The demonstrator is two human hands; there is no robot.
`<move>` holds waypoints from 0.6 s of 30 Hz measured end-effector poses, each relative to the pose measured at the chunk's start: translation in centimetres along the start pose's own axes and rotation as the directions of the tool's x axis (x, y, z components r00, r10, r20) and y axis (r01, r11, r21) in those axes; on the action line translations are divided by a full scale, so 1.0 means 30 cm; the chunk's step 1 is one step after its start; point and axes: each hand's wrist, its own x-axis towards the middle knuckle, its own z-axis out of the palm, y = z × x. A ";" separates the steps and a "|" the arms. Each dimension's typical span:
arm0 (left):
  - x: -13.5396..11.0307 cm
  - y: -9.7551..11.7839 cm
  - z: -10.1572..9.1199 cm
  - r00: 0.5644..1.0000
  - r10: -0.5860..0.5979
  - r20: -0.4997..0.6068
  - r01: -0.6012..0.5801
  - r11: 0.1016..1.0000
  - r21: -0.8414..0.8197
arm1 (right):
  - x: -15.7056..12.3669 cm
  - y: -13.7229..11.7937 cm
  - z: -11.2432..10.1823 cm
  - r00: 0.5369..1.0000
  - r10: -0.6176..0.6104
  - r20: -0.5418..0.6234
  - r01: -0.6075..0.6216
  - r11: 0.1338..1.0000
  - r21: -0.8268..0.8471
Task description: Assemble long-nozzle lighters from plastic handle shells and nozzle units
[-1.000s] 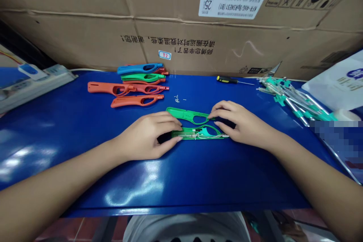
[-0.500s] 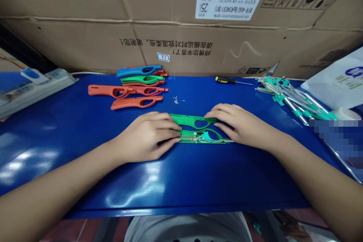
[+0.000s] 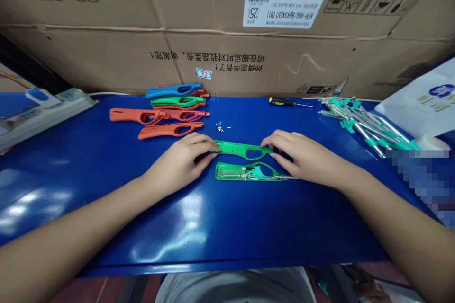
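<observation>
Both my hands hold one green lighter shell half [image 3: 236,150] at its ends, its smooth outer side facing up. My left hand [image 3: 185,158] pinches the wide handle end between thumb and fingers. At the narrow nozzle end, my right hand [image 3: 293,151] is closed in a similar pinch. Just nearer to me lies the matching green shell half [image 3: 219,173], open side up and touched by neither hand. Inside it sit a clear tube, a teal trigger [image 3: 256,171], thin wires and a metal rod that sticks out to the right.
Behind my left hand lie several lighter casings [image 3: 170,130] in orange, red, green and blue. A black-and-yellow screwdriver [image 3: 281,102] lies at the back, near a pile of metal rods with teal parts [image 3: 359,123]. A cardboard box [image 3: 117,57] walls off the rear; a power strip [image 3: 46,109] stands left.
My left hand has come off the filled shell half and now grips the end of the other one. That half has been tilted, its outer face now showing.
</observation>
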 end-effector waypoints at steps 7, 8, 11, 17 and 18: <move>0.008 0.035 -0.009 0.994 -0.090 -0.063 0.090 0.996 0.000 | 0.000 -0.006 0.002 0.999 0.054 0.001 -0.054 0.997 0.053; 0.007 0.040 -0.011 0.991 -0.106 -0.076 0.106 0.994 -0.004 | 0.000 -0.006 0.003 0.999 0.052 -0.006 -0.051 0.997 0.058; 0.004 0.054 -0.017 0.978 -0.168 -0.126 0.161 0.985 -0.068 | 0.001 -0.010 0.005 0.999 0.039 -0.034 -0.036 0.995 0.091; -0.001 0.076 -0.019 0.930 -0.363 -0.056 0.303 0.846 -0.439 | -0.001 -0.055 -0.012 0.998 -0.007 -0.056 0.012 0.996 0.090; 0.000 0.080 -0.017 0.923 -0.383 -0.031 0.319 0.809 -0.494 | -0.002 -0.067 -0.017 0.998 -0.018 -0.056 0.022 0.996 0.086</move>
